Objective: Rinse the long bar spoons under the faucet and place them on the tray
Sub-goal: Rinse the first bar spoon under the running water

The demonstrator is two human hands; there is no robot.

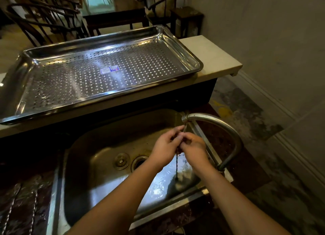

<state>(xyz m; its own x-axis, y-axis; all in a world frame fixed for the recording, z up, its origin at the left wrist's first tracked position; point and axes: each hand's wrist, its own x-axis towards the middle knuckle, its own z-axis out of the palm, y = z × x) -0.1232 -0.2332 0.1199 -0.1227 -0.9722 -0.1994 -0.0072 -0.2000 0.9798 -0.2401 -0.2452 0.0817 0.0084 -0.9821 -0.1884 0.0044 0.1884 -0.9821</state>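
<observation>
Both hands meet under the faucet (219, 124) spout, over the right side of the sink (105, 146). The left hand (165, 146) and right hand (193, 148) are each curled round the upper part of one spoon (176, 164), fingers pinching it from opposite sides. This looks like rubbing the metal while the thin stream of water (185, 127) runs onto it.

The spoon hangs nearly upright. Its twisted stem drops below the hands toward the wet sink floor, so the run-off falls into the basin and not onto the bench. Its top end is hidden among the fingers, so I cannot tell which end is under the stream.

The tray (184, 46) sits on the raised pale bench (216, 59) just behind the sink, within an easy forward reach. It is perforated, which should let rinsed spoons drain. It holds no spoon yet, only a sticker (110, 70) on its floor.

On the dark bench (22, 190) at the lower left lie what seem to be two more spoons (33, 210), side by side and well apart from the water, probably waiting their turn.

The task seems to be at its first rinse. The next move calls for lifting the spoon up and over the sink's back edge to the tray. A wet, thin stem could slip from the grip.
</observation>
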